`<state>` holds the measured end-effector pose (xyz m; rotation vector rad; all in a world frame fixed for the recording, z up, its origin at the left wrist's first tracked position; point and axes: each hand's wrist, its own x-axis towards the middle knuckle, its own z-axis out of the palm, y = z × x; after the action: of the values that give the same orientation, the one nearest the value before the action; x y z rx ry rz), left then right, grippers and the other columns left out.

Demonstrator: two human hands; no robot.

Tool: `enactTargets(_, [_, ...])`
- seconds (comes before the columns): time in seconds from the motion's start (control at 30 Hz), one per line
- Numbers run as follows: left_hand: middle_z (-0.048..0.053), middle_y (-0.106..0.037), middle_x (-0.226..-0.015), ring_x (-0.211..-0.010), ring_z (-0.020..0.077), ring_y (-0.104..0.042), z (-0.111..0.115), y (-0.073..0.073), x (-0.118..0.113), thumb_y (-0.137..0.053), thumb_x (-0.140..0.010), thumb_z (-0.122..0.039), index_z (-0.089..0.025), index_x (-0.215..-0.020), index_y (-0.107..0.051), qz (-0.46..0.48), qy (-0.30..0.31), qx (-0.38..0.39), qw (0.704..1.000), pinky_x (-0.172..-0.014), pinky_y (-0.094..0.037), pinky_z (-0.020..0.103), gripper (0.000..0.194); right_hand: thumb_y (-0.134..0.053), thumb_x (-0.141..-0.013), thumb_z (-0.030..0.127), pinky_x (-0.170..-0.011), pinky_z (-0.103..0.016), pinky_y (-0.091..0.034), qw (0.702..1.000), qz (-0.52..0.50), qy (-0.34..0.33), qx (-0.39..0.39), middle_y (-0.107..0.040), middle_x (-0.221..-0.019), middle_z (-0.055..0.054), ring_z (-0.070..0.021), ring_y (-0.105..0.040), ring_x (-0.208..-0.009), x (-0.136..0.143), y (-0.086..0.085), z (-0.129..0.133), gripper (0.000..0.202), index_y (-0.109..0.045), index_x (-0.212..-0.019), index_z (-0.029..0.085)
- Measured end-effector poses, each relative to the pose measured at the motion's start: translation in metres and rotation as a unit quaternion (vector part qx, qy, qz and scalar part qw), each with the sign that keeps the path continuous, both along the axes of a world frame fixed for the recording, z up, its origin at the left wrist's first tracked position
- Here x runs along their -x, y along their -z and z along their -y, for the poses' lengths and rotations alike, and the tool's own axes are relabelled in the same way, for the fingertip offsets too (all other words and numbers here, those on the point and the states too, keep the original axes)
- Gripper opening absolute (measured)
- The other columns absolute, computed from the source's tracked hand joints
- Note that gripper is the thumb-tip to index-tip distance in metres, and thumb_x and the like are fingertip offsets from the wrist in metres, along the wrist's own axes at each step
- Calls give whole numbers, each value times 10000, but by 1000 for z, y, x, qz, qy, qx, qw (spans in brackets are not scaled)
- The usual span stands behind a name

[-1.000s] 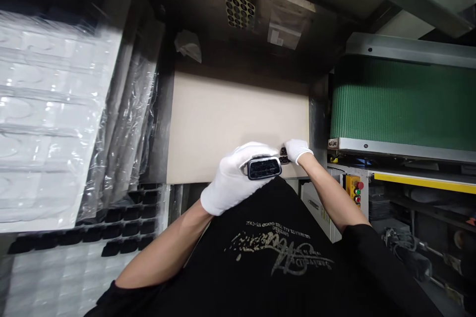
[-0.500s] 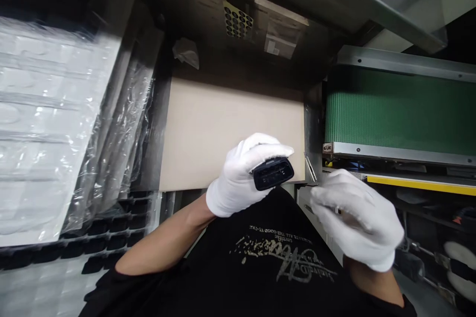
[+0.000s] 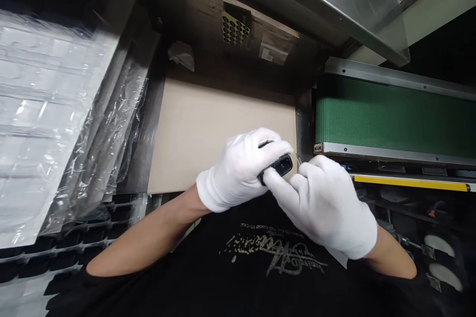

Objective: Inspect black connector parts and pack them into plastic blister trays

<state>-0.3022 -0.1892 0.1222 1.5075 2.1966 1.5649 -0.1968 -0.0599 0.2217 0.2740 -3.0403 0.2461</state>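
My left hand [image 3: 241, 168], in a white glove, is closed around a small black plastic case [image 3: 283, 165] with rounded corners. The case is held above the near right part of a beige board, its hollow-looking face partly visible. My right hand [image 3: 323, 203], gloved too, has come up against the case; its thumb presses on the lower left edge and the other fingers curl beside it. Whether a small part sits between those fingers is hidden. Just beyond them show the tips of metal tweezers [image 3: 298, 159], mostly covered by the right hand.
The beige board [image 3: 219, 109] lies on a metal bench. Stickers with black dots [image 3: 235, 29], a labelled clear bag [image 3: 274, 48] and a crumpled white piece [image 3: 182, 54] are along the back. Plastic-wrapped trays [image 3: 40, 124] stand left; a green conveyor belt [image 3: 390, 116] runs right.
My right hand has moved left and now touches the case. My left hand still holds the case, now turned slightly and more covered by fingers. The view has shifted a little.
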Motion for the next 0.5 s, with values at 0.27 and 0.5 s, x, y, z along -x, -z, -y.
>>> enactTargets(0.27, [58,-716,-1014,-834,176,-675,1,9,0,-647,-960,-285,-242,-1030,-750,14,-8,-2,1000,-692,-518,258,132,-680,-901,125,-509,-331,-389,997,-78,17,-11,-426,-500,46,-139,-403,-482,-12,15,-17,209,-613,-764,267])
enactTargets(0.5, [51,-699,-991,-836,184,-660,-3,8,2,-611,-960,-243,-243,-1033,-734,5,10,-11,1000,-694,-491,272,144,-644,-890,87,-531,-320,-354,998,-43,15,39,-514,-552,65,-128,-434,-505,-7,24,-6,162,-636,-865,247])
